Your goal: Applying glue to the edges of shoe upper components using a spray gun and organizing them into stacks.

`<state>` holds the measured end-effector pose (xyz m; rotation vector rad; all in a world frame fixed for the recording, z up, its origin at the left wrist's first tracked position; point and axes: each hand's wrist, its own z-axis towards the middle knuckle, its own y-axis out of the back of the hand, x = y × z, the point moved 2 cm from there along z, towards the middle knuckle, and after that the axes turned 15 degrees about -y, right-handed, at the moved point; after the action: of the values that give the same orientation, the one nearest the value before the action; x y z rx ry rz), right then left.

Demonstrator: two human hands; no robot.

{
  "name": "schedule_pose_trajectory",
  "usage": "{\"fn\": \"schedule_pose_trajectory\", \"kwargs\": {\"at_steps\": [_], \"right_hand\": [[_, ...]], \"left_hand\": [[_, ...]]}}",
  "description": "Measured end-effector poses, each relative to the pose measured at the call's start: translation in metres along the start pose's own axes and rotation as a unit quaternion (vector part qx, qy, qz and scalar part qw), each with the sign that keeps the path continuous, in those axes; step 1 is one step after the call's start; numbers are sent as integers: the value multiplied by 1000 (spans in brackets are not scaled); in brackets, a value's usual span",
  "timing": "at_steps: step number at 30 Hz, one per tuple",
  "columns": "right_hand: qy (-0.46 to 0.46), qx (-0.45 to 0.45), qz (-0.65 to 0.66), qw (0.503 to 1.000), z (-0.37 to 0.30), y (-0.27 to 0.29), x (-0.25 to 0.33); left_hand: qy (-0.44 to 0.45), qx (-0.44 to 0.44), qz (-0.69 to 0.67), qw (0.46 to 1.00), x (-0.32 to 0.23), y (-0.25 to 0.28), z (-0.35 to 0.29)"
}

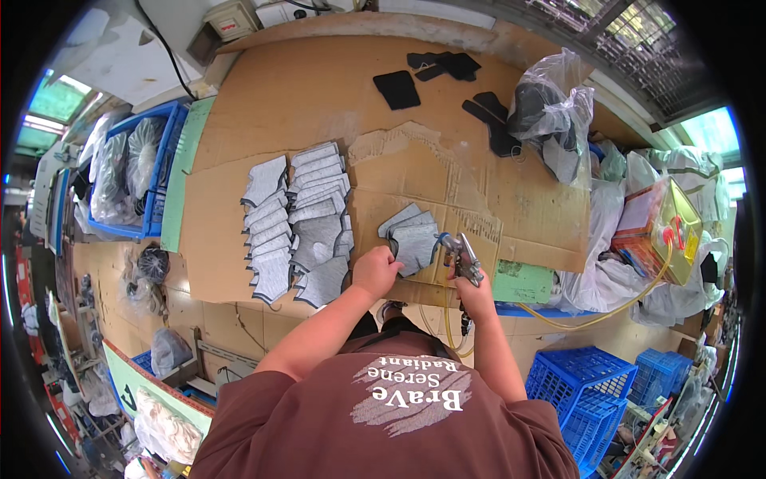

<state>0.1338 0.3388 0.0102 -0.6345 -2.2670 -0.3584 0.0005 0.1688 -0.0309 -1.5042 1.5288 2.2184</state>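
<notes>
My right hand (475, 297) grips a metal spray gun (463, 257) whose nozzle points left at a small pile of grey fabric pieces (411, 235) on the cardboard-covered table (319, 96). A yellow hose (606, 307) runs from the gun to the right. My left hand (375, 271) rests with curled fingers at the lower left edge of that pile, touching it. Left of the pile, several more grey pieces (299, 219) lie overlapped in two rows.
Black fabric pieces (435, 76) lie at the table's far side. A clear bag of dark parts (550, 120) sits at the right, beside a yellow and red container (666, 231). Blue crates stand at the left (155, 172) and lower right (586, 395).
</notes>
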Motion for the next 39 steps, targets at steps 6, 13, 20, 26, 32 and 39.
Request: {"fn": "schedule_pose_trajectory", "kwargs": {"at_steps": [6,13,20,26,32,39], "right_hand": [[9,41,-12,999,-5,-4,-2],[11,94,-59,994,-1,-24,0],[7,100,-62,993,3,-39,8],[-14,93,-63,994,4,-41,10],[-39,80,-58,994,0,-40,19],[-35,45,-14,998,5,-25,16]], "left_hand": [[27,-171,-89,981,23,68,-29],[-45,-197,272,941,53,129,-65],[-67,-56,14,996,-9,25,-14],[-51,13,96,994,-6,-9,-2],[-40,15,98,994,-4,-10,-2],[-19,25,63,998,-3,-7,0]]}}
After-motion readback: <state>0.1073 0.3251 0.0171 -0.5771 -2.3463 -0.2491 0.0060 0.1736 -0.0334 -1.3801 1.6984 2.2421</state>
